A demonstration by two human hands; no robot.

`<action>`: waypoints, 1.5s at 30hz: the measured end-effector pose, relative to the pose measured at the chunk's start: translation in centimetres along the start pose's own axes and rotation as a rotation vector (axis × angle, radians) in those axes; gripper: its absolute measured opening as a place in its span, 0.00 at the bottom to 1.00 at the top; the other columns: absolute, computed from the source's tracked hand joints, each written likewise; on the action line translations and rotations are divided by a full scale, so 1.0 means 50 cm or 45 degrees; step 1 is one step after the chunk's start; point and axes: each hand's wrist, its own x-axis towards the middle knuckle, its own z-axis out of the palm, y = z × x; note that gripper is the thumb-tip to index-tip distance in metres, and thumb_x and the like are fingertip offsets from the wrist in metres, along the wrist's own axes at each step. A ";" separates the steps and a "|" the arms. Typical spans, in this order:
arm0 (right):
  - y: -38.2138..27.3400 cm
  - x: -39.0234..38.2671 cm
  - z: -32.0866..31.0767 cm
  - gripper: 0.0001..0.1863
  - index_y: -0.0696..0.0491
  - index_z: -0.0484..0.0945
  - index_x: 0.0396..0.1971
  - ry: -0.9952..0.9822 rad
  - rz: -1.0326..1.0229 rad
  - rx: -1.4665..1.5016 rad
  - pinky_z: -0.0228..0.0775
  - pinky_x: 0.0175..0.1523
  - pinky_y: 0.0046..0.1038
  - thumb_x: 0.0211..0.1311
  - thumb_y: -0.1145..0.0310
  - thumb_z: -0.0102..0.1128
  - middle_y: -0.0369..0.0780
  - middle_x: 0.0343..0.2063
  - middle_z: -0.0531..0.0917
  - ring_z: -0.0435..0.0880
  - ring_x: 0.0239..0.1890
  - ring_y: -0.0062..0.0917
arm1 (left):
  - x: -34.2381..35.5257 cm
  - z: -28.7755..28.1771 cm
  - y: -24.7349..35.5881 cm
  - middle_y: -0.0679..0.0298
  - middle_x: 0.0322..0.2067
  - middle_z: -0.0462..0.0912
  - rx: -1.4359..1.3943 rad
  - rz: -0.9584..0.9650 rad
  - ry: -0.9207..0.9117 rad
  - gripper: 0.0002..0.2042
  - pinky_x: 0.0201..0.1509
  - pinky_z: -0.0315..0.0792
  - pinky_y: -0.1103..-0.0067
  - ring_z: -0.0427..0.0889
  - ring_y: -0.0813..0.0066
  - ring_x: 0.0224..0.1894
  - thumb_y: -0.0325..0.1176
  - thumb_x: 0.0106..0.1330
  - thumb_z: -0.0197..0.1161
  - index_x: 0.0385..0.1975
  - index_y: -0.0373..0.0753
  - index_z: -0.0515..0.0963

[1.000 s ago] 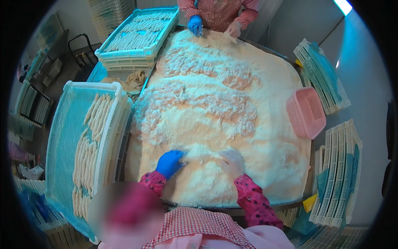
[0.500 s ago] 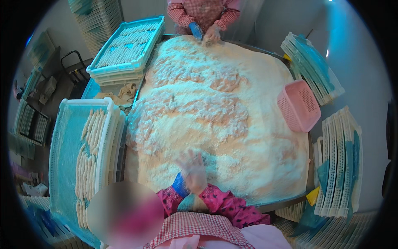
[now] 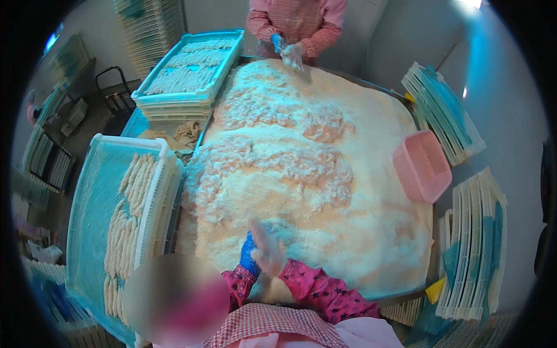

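Just above the near side of the table, my hands are pressed palm to palm. My right hand (image 3: 268, 248), in a clear glove, has its fingers stretched out flat and pointing up and left. My left hand (image 3: 248, 255), in a blue glove, is behind it, with its fingers mostly hidden. Whatever lies between the palms, if anything, cannot be seen. White flour (image 3: 232, 194) covers the tabletop beneath them. Beyond my hands, wet, pinkish-white shredded food (image 3: 307, 159) lies in rough bands across the flour.
At left stands a stack of trays, its top tray (image 3: 168, 152) holding rows of floured strips (image 3: 120, 240). Behind it is another filled tray (image 3: 200, 95). A pink basket (image 3: 422, 165) sits at the table's right edge, near propped trays (image 3: 473, 249). Across the table stands a co-worker (image 3: 296, 26).
My right hand has turned from spread fingers to a flatter, edge-on pose against the left. The co-worker's hands have risen off the table. The whole view has shifted slightly.
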 end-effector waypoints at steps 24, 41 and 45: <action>0.241 0.226 -0.342 0.11 0.53 0.71 0.25 0.010 0.430 -1.365 0.68 0.33 0.32 0.36 0.74 0.60 0.39 0.21 0.76 0.77 0.28 0.32 | -0.087 -0.222 0.897 0.64 0.57 0.64 1.698 -0.226 0.534 0.24 0.64 0.52 0.73 0.61 0.70 0.59 0.48 0.68 0.41 0.59 0.41 0.61; 0.015 -0.099 -0.239 0.33 0.50 0.70 0.47 -0.482 0.450 -1.020 0.64 0.49 0.35 0.34 0.59 0.70 0.41 0.44 0.73 0.72 0.44 0.35 | -0.063 0.159 0.413 0.48 0.60 0.56 2.136 0.035 -0.627 0.41 0.63 0.53 0.64 0.56 0.50 0.62 0.42 0.48 0.68 0.61 0.35 0.55; 0.065 -0.081 -0.141 0.34 0.48 0.68 0.51 -0.323 0.317 -1.081 0.60 0.53 0.35 0.37 0.61 0.68 0.41 0.46 0.73 0.71 0.48 0.35 | 0.036 0.073 0.158 0.55 0.59 0.61 2.424 0.297 -0.799 0.39 0.61 0.56 0.66 0.61 0.56 0.59 0.40 0.44 0.68 0.59 0.39 0.58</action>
